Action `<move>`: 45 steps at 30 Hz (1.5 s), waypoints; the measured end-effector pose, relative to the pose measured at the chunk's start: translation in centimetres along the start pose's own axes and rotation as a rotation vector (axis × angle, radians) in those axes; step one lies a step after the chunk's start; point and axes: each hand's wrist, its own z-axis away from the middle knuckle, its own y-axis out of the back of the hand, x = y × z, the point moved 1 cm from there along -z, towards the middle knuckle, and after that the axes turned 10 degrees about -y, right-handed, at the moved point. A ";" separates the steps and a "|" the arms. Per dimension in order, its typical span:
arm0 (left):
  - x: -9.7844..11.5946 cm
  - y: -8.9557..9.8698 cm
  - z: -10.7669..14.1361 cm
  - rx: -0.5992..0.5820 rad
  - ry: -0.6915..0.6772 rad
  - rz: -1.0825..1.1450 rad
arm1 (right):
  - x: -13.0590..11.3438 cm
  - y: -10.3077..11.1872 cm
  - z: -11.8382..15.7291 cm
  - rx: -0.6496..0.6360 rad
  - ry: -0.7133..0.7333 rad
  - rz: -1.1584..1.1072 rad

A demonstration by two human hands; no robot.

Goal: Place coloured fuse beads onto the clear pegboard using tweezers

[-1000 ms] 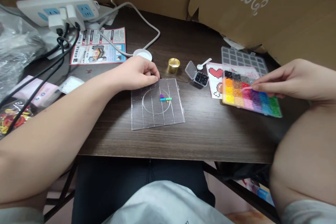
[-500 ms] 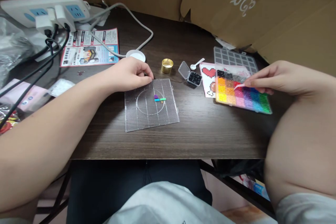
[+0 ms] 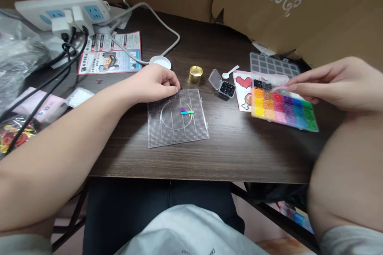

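My left hand (image 3: 158, 83) is closed at the top edge of a clear pegboard (image 3: 161, 135), its fingertips pinching or pressing that edge. A few purple, blue and green beads (image 3: 187, 112) sit on the board, right of its middle. My right hand (image 3: 332, 83) pinches a small pink tool (image 3: 279, 88) like tweezers or a scoop, above the upper part of the bead box (image 3: 284, 107). The box holds beads sorted by colour, and its clear lid (image 3: 273, 63) lies open behind.
Behind the board stand a white dish (image 3: 160, 62), a gold tin (image 3: 195, 74), a small box of black beads (image 3: 226, 89) and a white spoon (image 3: 230, 72). A pattern card (image 3: 243, 83) lies beside the bead box. Cables and a power strip (image 3: 36, 10) are at left.
My right hand has lifted slightly and moved toward the back of the bead box with the pink tool. The whole view has shifted a little. My left hand stays at the board's edge.
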 end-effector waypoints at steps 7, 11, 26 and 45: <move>0.4 -0.2 0.1 0.009 -0.039 0.012 | -9.6 -10.7 5.4 -0.274 0.468 -0.589; 0.8 -0.2 0.2 0.008 -0.028 -0.006 | -10.6 -14.4 4.7 -0.357 0.650 -0.580; 0.5 -0.3 -0.2 -0.005 0.010 0.009 | -9.7 -15.1 2.6 -0.365 0.676 -0.496; -0.2 -0.5 -0.4 0.026 -0.055 0.056 | -9.7 -15.1 2.5 -0.352 0.703 -0.498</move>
